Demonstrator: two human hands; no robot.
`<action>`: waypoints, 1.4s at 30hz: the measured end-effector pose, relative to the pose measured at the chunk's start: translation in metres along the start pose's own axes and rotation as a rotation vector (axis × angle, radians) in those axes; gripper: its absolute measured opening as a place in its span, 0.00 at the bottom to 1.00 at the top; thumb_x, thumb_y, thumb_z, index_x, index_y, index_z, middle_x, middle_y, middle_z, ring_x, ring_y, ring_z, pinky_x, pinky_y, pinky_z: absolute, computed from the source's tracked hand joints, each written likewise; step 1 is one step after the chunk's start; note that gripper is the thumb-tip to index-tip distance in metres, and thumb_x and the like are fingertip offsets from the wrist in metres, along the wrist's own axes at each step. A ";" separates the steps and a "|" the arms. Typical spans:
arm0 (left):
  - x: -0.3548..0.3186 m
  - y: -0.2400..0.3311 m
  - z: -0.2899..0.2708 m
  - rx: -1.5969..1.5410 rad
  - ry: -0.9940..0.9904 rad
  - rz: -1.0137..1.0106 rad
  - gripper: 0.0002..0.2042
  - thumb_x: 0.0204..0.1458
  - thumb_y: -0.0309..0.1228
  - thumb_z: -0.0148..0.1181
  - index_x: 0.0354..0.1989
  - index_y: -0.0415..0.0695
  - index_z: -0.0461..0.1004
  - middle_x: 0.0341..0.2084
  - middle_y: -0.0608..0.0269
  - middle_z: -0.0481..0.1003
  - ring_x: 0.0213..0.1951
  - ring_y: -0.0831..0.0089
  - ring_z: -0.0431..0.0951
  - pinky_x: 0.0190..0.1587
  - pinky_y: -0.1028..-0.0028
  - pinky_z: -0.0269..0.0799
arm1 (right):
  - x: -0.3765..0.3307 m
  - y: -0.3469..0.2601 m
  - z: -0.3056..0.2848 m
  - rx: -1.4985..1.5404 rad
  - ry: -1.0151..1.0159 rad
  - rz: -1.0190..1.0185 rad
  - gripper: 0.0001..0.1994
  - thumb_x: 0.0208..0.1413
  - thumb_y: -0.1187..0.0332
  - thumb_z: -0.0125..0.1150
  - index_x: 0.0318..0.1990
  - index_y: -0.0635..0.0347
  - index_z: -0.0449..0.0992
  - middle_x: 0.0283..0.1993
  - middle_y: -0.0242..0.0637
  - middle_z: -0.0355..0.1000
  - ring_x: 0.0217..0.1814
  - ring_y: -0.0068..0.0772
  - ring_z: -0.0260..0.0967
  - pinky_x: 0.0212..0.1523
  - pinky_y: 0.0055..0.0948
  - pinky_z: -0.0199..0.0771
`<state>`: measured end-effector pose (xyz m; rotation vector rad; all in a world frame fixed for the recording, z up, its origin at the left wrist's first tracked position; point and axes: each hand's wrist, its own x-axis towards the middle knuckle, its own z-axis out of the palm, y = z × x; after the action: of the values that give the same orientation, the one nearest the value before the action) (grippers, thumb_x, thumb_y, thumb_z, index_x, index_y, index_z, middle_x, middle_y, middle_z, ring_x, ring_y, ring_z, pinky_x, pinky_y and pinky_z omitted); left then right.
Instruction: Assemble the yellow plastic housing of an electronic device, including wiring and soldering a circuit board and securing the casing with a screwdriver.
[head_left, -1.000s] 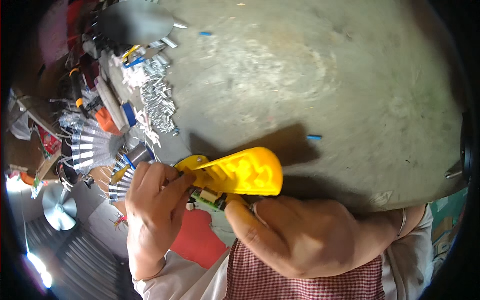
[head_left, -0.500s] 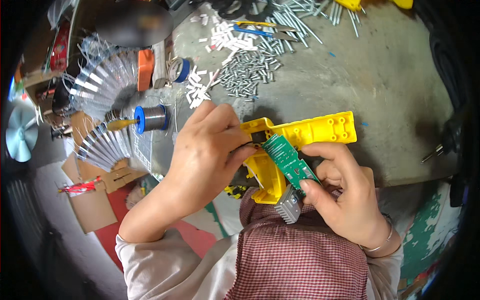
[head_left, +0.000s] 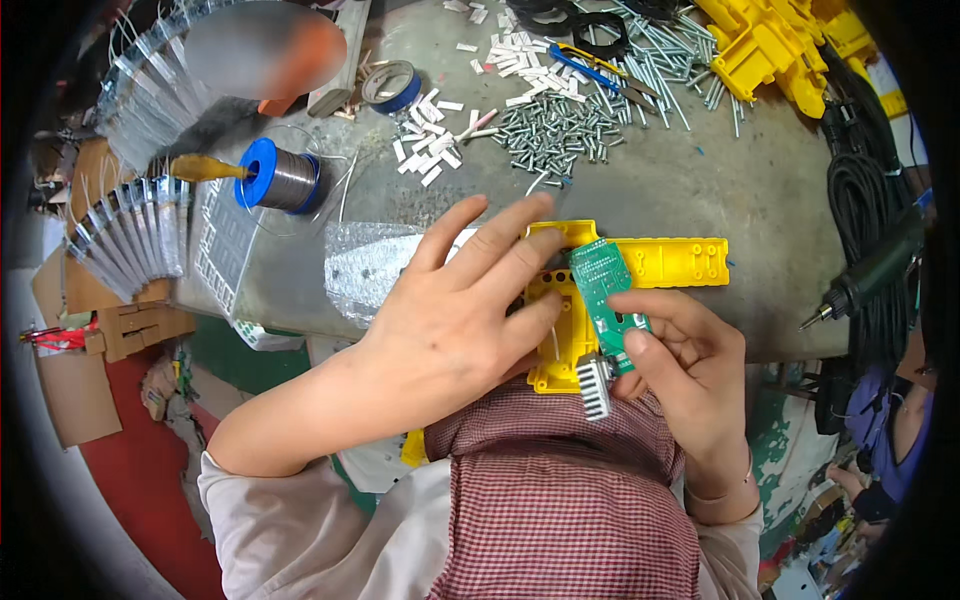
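Note:
My right hand [head_left: 690, 365] pinches a green circuit board [head_left: 603, 275] between thumb and fingers. A grey finned heat sink [head_left: 593, 385] sits at the board's lower end. Behind the board, a yellow plastic housing half [head_left: 680, 262] lies open at the table's near edge, one arm reaching right and the other toward me. My left hand [head_left: 455, 300] spreads its fingers over the housing's left side, and I see nothing gripped in them. A white wire end [head_left: 538, 184] shows beyond its fingertips. The board and left fingers hide part of the housing's inside.
Silver bubble wrap [head_left: 365, 270] lies left of my left hand. Farther off are a solder spool [head_left: 290, 180], a blue tape roll [head_left: 392, 88], white sleeves [head_left: 430, 140], a screw pile [head_left: 555, 135] and blue-yellow snips [head_left: 600, 75]. An electric screwdriver [head_left: 870, 270] is at right.
My left hand has gone from pinching at a dark wire to spread fingers. The board stands more upright in my right hand. The view has shifted, bringing bubble wrap and a screwdriver into sight.

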<state>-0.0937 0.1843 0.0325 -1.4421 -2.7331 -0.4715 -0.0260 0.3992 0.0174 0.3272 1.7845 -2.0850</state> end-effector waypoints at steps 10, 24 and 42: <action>-0.001 -0.029 0.013 -0.479 0.100 -0.072 0.12 0.32 0.24 0.69 0.29 0.43 0.76 0.46 0.56 0.68 0.57 0.50 0.65 0.54 0.55 0.65 | 0.002 0.015 0.018 -0.152 0.041 -0.131 0.22 0.60 0.76 0.56 0.62 0.63 0.66 0.29 0.25 0.64 0.27 0.14 0.61 0.30 0.16 0.64; 0.006 -0.018 0.024 -0.372 0.305 -0.045 0.10 0.36 0.29 0.72 0.29 0.48 0.80 0.28 0.68 0.75 0.43 0.64 0.76 0.58 0.52 0.62 | 0.010 0.003 0.008 -0.740 0.057 -0.351 0.19 0.51 0.74 0.66 0.53 0.56 0.75 0.16 0.27 0.54 0.16 0.18 0.51 0.20 0.22 0.55; 0.003 -0.024 0.027 -0.501 0.245 -0.005 0.09 0.36 0.25 0.69 0.28 0.46 0.79 0.29 0.64 0.70 0.40 0.61 0.72 0.44 0.65 0.68 | 0.007 -0.010 0.011 -0.682 0.076 -0.258 0.05 0.51 0.77 0.64 0.36 0.62 0.77 0.25 0.33 0.69 0.21 0.19 0.61 0.23 0.21 0.61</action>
<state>-0.1117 0.1815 0.0010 -1.3360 -2.5266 -1.3102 -0.0357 0.3888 0.0256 -0.0189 2.5488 -1.4792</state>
